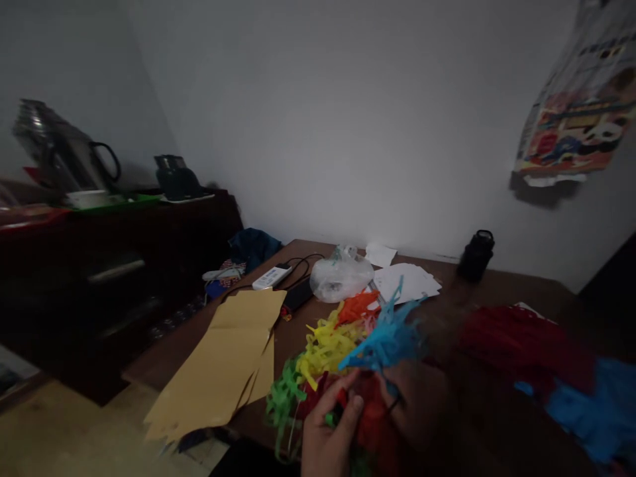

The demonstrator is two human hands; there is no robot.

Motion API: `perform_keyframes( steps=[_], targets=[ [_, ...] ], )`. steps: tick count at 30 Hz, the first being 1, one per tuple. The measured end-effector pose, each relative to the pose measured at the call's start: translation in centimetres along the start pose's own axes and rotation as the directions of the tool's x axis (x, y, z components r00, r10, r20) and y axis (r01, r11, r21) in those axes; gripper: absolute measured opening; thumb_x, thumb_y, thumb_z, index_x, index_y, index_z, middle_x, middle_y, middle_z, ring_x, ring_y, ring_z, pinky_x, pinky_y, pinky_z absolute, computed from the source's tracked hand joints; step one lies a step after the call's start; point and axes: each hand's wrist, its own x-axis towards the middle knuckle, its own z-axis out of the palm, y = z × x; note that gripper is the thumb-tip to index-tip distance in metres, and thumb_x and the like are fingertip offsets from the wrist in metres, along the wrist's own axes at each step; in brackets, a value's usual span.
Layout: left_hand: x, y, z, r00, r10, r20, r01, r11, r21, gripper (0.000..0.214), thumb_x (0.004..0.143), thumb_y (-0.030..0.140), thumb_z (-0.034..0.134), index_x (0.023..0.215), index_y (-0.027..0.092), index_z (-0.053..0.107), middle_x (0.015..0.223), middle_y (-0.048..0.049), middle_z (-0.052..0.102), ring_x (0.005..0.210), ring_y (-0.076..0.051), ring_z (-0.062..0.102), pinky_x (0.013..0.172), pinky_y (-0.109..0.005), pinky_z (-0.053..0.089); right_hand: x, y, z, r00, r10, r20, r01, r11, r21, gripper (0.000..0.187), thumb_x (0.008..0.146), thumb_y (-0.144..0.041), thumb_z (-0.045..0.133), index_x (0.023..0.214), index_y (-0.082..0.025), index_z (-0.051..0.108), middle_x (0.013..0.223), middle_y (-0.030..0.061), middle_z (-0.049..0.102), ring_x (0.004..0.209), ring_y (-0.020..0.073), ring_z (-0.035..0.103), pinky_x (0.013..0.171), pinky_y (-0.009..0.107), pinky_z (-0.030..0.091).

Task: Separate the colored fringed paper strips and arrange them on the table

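Note:
My left hand is at the bottom middle, thumb and fingers curled on a bundle of red and green paper strips. Just to its right is my right hand, dark and blurred. It appears closed on a bunch of blue paper strips that sticks up above the table. Yellow strips, orange strips and loose green strips lie in a heap on the brown table just beyond my hands.
Brown envelopes overhang the table's left edge. Behind the heap are a clear plastic bag, white papers, a power strip and a black jar. Red paper and blue paper lie at right. A dark cabinet holds a kettle.

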Motion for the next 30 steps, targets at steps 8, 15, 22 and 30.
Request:
perform_keyframes(
  steps=[8, 15, 22, 30],
  targets=[
    [0.6, 0.5, 2.2, 0.951, 0.173, 0.257, -0.231, 0.948, 0.217, 0.025, 0.077, 0.043, 0.072, 0.076, 0.018, 0.074, 0.086, -0.0069, 0.072, 0.091, -0.026, 0.063, 0.088, -0.035, 0.047, -4.1, -0.3, -1.8, 0.995, 0.082, 0.059, -0.091, 0.980, 0.175, 0.024, 0.092, -0.019, 0.042, 0.071, -0.022, 0.052, 0.057, -0.0024, 0.057, 0.050, 0.0122, 0.057, 0.048, 0.026, 0.033],
    [2.3, 1.3, 3.8, 0.909, 0.073, 0.410, -0.175, 0.960, 0.218, 0.021, 0.072, 0.039, 0.076, 0.075, 0.018, 0.073, 0.076, -0.0025, 0.068, 0.080, -0.022, 0.059, 0.078, -0.029, 0.045, -3.6, 0.5, -2.4, 0.985, 0.102, 0.138, -0.134, 0.958, 0.252, 0.024, 0.090, -0.012, 0.038, 0.081, -0.020, 0.059, 0.069, 0.0012, 0.065, 0.062, 0.0150, 0.063, 0.056, 0.025, 0.041],
    [2.7, 1.7, 3.4, 0.900, -0.096, 0.425, 0.047, 0.991, 0.124, 0.036, 0.075, 0.050, 0.071, 0.071, 0.016, 0.062, 0.061, 0.0031, 0.055, 0.055, -0.011, 0.048, 0.056, -0.021, 0.042, -3.3, 1.2, -4.4, 0.898, 0.380, 0.221, -0.439, 0.758, 0.482, 0.021, 0.093, -0.020, 0.043, 0.102, -0.020, 0.061, 0.088, 0.0033, 0.070, 0.079, 0.0153, 0.068, 0.069, 0.023, 0.053],
    [1.0, 2.6, 2.6, 0.861, -0.280, 0.426, 0.292, 0.956, 0.038, 0.038, 0.065, 0.047, 0.081, 0.070, 0.015, 0.060, 0.054, 0.0053, 0.051, 0.045, -0.007, 0.042, 0.046, -0.017, 0.039, -2.2, 0.9, -6.2, 0.958, 0.225, 0.179, -0.283, 0.851, 0.442, 0.035, 0.096, -0.017, 0.037, 0.119, -0.017, 0.063, 0.094, 0.0092, 0.074, 0.079, 0.0173, 0.072, 0.073, 0.025, 0.059]
  ],
)
